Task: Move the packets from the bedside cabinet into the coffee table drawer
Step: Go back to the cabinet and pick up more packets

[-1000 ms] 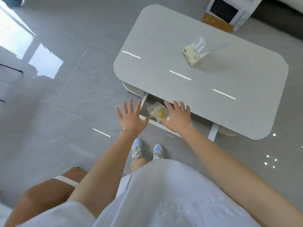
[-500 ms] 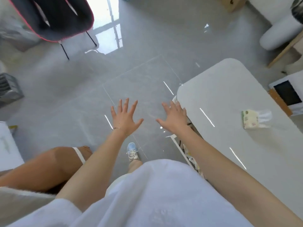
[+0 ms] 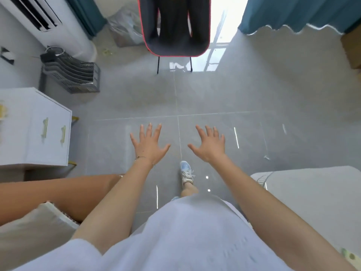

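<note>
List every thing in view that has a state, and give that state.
left hand: open, fingers spread, holding nothing.
right hand: open, fingers spread, holding nothing.
bedside cabinet: both drawers shut.
coffee table: only a corner shows, drawer out of view.
folding chair: unfolded, upright.
curtains: parted.

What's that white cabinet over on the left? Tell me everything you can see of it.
The white cabinet stands on the grey floor at the view's left edge, partly cut off. Boxy and flat-topped, it looks like painted wood. Its front, which looks closed, carries two slim pale-gold handles; gold-coloured feet show beneath. Something yellow, too blurred to name, lies on top. Neither the left hand nor the right hand touches it.
</note>
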